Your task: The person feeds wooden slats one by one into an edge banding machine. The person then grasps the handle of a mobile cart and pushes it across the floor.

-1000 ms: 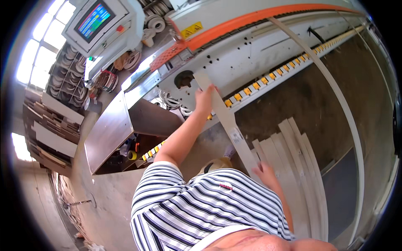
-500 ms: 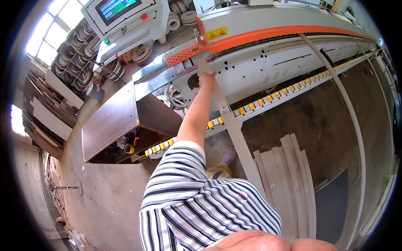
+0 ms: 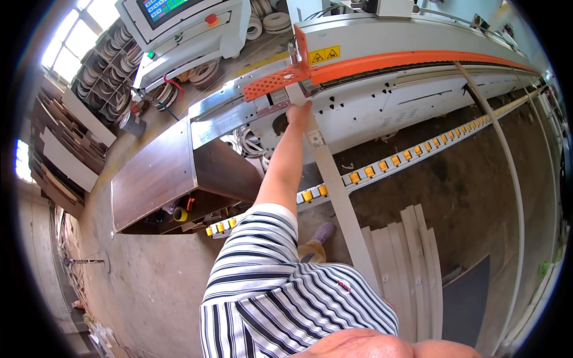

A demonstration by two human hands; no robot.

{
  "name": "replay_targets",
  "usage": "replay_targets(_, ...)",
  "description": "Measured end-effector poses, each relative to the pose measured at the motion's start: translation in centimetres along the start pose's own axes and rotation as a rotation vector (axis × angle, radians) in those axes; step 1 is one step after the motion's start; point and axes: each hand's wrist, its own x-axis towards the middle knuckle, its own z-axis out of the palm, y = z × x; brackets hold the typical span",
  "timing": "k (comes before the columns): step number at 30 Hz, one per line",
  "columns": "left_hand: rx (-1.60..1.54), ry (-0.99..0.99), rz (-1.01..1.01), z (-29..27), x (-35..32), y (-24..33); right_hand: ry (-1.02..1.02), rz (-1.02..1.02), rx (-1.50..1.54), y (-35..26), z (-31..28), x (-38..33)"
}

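Note:
A long, narrow pale board (image 3: 340,197) slants from beside my torso up to the machine, its far end at the perforated orange guard (image 3: 274,82). My left hand (image 3: 299,112) is closed around the board close to that end, beside the metal infeed edge. Just below the hand, a white printed label (image 3: 316,139) shows on the board's face. The board passes over a rail with yellow rollers (image 3: 370,171). My right hand is out of sight, and the board's near end is hidden by my striped shirt.
Several pale strips (image 3: 400,256) stack beside a dark grey panel (image 3: 468,298) at lower right. Left of the rail stands a brown cabinet (image 3: 156,173) holding tools and tape. A control console (image 3: 197,45) with a screen and red button rises beyond. A long bent bar (image 3: 507,161) crosses the right side.
The board has slid a little toward the machine; its label now lies nearer my left hand. My left hand stays by the infeed edge. The whole view has shifted slightly.

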Motion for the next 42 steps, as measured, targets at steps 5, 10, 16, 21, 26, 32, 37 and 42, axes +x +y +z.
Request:
replay_targets(5,0.018,0.033,-0.013,0.6,1.6,-0.6,-0.021,0.02,-0.017,-0.5,-0.5,0.4)
replay_targets(10,0.088,0.05,0.017,0.5,1.2,0.1,-0.071,0.03,-0.066,-0.3,-0.6,0.6)
replay_targets(16,0.078,0.096,0.033,0.1,-1.4,2.5,-0.005,0.018,-0.014,-1.3,-2.0,0.9)
replay_targets(21,0.098,0.106,-0.036,0.3,-2.1,3.3,-0.038,0.026,0.003,-0.5,-2.2,1.6)
replay_targets(26,0.13,0.046,-0.074,1.1,-3.1,5.0,-0.069,0.042,0.017,0.4,-2.2,1.8)
replay_targets(32,0.154,0.049,-0.095,2.8,-2.4,5.5,0.009,0.037,0.132,-0.9,-4.6,2.3)
replay_targets(37,0.196,0.115,0.008,4.9,-0.4,3.6,-0.053,-0.035,0.184,1.1,-4.8,3.6)
replay_targets(42,0.181,0.066,0.102,9.1,0.4,3.7,0.006,-0.07,-0.003,2.8,-5.8,5.2)
